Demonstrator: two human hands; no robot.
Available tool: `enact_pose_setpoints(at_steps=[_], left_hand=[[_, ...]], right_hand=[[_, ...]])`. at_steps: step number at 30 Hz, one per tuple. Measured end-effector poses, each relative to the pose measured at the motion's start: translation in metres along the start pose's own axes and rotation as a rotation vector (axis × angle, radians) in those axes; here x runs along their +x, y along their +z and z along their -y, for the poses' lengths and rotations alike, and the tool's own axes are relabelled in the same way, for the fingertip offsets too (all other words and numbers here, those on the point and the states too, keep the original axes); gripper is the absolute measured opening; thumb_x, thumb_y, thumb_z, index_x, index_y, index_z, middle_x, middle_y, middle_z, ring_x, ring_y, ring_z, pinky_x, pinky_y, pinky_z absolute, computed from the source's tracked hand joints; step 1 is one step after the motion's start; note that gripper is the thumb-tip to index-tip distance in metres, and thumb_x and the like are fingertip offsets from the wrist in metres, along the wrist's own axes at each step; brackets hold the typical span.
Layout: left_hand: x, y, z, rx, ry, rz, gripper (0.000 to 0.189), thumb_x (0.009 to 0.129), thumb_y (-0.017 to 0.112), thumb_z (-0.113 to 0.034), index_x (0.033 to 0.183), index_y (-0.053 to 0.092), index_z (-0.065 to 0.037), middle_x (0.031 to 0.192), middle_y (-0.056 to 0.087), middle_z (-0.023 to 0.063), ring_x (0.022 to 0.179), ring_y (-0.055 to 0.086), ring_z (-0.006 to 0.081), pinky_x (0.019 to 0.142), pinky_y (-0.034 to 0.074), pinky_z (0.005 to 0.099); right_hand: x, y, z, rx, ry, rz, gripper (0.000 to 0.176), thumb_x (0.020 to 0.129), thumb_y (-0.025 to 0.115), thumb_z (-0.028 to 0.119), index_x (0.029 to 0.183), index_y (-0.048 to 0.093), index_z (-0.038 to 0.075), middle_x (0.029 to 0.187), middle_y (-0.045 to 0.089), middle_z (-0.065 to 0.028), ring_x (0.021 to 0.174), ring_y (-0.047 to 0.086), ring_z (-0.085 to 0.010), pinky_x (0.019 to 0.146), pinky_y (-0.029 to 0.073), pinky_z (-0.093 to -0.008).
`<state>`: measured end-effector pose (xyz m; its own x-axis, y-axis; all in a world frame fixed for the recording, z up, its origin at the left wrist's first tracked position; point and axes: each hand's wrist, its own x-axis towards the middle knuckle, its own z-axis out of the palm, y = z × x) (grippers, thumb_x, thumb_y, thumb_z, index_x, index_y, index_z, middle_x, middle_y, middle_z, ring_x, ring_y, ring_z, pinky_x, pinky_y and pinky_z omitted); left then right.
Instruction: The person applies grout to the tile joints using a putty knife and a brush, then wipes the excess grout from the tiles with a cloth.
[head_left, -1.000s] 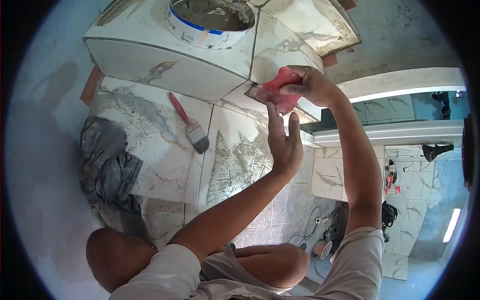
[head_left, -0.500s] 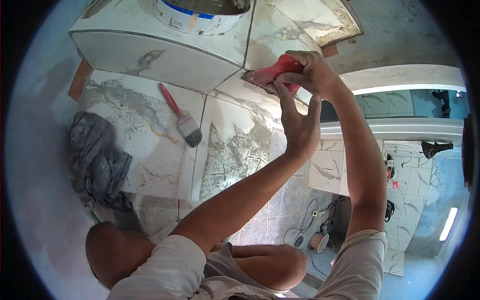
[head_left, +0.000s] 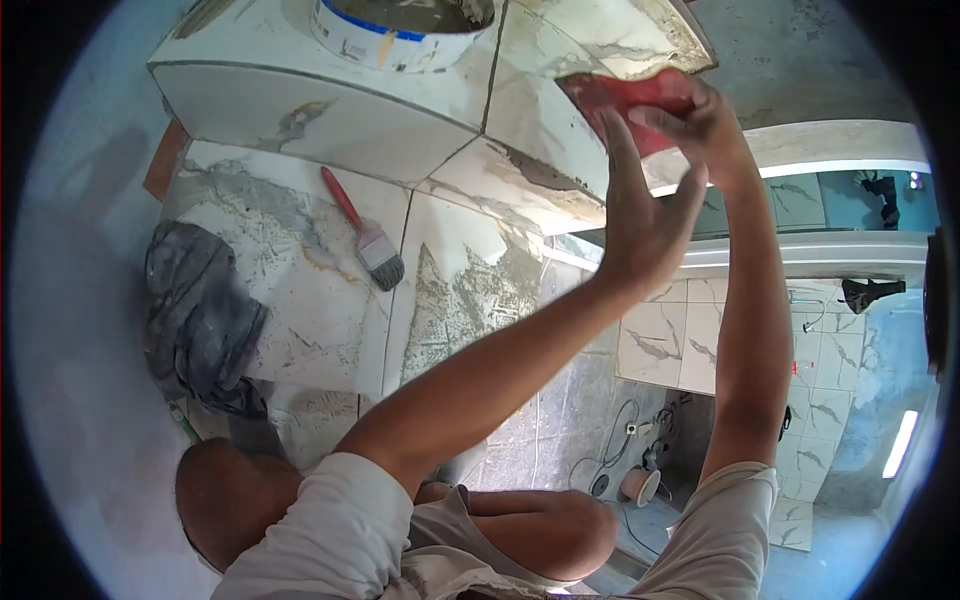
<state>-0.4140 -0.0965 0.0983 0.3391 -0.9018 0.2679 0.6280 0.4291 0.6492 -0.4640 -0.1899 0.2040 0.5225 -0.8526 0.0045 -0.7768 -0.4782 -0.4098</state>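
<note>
My right hand (head_left: 718,132) is closed around a red flexible spreader (head_left: 655,95), its thumb across the near face. The spreader's dark, grout-stained edge is over the white marbled tile (head_left: 540,105) at the step's corner. My left hand (head_left: 650,225) is held up just below, thumb apart and fingers stretched, with fingertips overlapping the spreader's lower edge. Along the riser (head_left: 480,180) under that corner runs a dark patch of wet-looking grout.
A white bucket (head_left: 400,52) with a blue band holds grey mix on the upper step. A red-handled paintbrush (head_left: 365,235) lies on the lower tile, right of a crumpled grey cloth (head_left: 200,310). Cables and a spool (head_left: 640,485) are on the floor below.
Both hands have moved up and to the right with the red spreader, away from the corner joint. The grout-covered riser edge they hid now shows.
</note>
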Motion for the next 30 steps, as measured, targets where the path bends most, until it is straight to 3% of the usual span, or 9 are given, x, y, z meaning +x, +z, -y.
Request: enact_pose_setpoints(at_steps=[2,3,6,14,19,22,25,27,30], left_hand=[[-0.018,-0.002,-0.011,0.125,-0.005,0.003,0.101,0.095,0.058,-0.039,0.145,-0.013,0.013,0.155,0.002,0.0315,0.147,0.006,0.0322,0.118,0.008,0.0387],[-0.031,-0.004,-0.008,0.077,-0.016,-0.035,0.096,0.095,0.058,-0.04,0.147,-0.004,0.012,0.151,0.019,0.0277,0.143,0.017,0.0291,0.116,0.013,0.0376],[-0.062,-0.027,0.002,-0.112,-0.104,-0.132,0.08,0.096,0.057,-0.04,0.146,0.014,0.004,0.13,0.041,0.0128,0.124,0.038,0.0191,0.106,0.028,0.0324],[-0.072,-0.072,0.026,-0.226,-0.29,-0.203,0.042,0.102,0.048,-0.032,0.13,0.044,0.0,0.112,0.054,0.0041,0.101,0.051,0.0087,0.09,0.042,0.0246],[-0.053,-0.063,0.028,-0.06,-0.216,-0.132,0.043,0.102,0.048,-0.033,0.128,0.046,0.001,0.107,0.054,0.0032,0.098,0.049,0.008,0.088,0.041,0.022],[-0.049,-0.055,0.032,-0.082,-0.224,-0.082,0.077,0.098,0.057,-0.033,0.148,0.017,0.009,0.127,0.051,0.0152,0.114,0.049,0.015,0.097,0.04,0.0239],[-0.054,-0.043,0.038,-0.138,-0.196,-0.006,0.081,0.096,0.06,-0.034,0.148,0.016,0.009,0.125,0.051,0.0152,0.112,0.05,0.0152,0.095,0.042,0.0262],[-0.058,-0.036,0.033,-0.201,-0.182,0.145,0.071,0.097,0.059,-0.034,0.145,0.025,0.007,0.116,0.048,0.0051,0.106,0.046,0.0091,0.093,0.038,0.0227],[-0.068,-0.026,0.029,-0.185,-0.12,0.125,0.082,0.096,0.061,-0.033,0.149,0.012,0.007,0.124,0.045,0.0077,0.113,0.044,0.0114,0.098,0.036,0.025]], right_hand=[[-0.02,0.004,0.004,0.056,0.01,-0.002,0.025,0.082,0.075,0.013,0.102,0.066,0.001,0.08,0.071,-0.0065,0.071,0.065,-0.0101,0.064,0.052,-0.0265],[-0.037,0.015,0.025,0.016,0.128,0.02,0.023,0.084,0.073,0.015,0.102,0.067,0.001,0.085,0.071,-0.0054,0.075,0.066,-0.0093,0.065,0.052,-0.0263],[-0.082,0.074,0.014,-0.187,-0.13,-0.068,0.01,0.08,0.068,0.01,0.085,0.06,0.007,0.08,0.059,-0.0098,0.075,0.062,-0.0312,0.061,0.05,-0.0375],[-0.107,0.158,0.012,-0.397,-0.068,-0.349,0.009,0.079,0.062,0.017,0.086,0.061,0.011,0.088,0.061,-0.0056,0.08,0.06,-0.0279,0.066,0.051,-0.04],[-0.099,0.155,-0.001,-0.356,-0.06,-0.455,0.011,0.081,0.062,0.019,0.086,0.061,0.009,0.09,0.061,-0.006,0.08,0.06,-0.0284,0.068,0.05,-0.0401],[-0.1,0.152,-0.014,-0.369,-0.116,-0.571,0.01,0.08,0.062,0.016,0.085,0.059,0.008,0.093,0.063,-0.0076,0.081,0.06,-0.03,0.068,0.049,-0.0411],[-0.111,0.138,-0.021,-0.389,-0.133,-0.601,0.011,0.079,0.062,0.015,0.085,0.059,0.007,0.094,0.063,-0.008,0.082,0.06,-0.0303,0.069,0.049,-0.0414],[-0.122,0.129,-0.018,-0.389,-0.136,-0.625,0.012,0.079,0.062,0.015,0.085,0.059,0.007,0.094,0.063,-0.0085,0.081,0.061,-0.0307,0.068,0.049,-0.0411],[-0.132,0.114,-0.012,-0.393,-0.148,-0.595,0.012,0.08,0.062,0.018,0.084,0.059,0.007,0.093,0.065,-0.0089,0.079,0.062,-0.0314,0.068,0.05,-0.0399]])
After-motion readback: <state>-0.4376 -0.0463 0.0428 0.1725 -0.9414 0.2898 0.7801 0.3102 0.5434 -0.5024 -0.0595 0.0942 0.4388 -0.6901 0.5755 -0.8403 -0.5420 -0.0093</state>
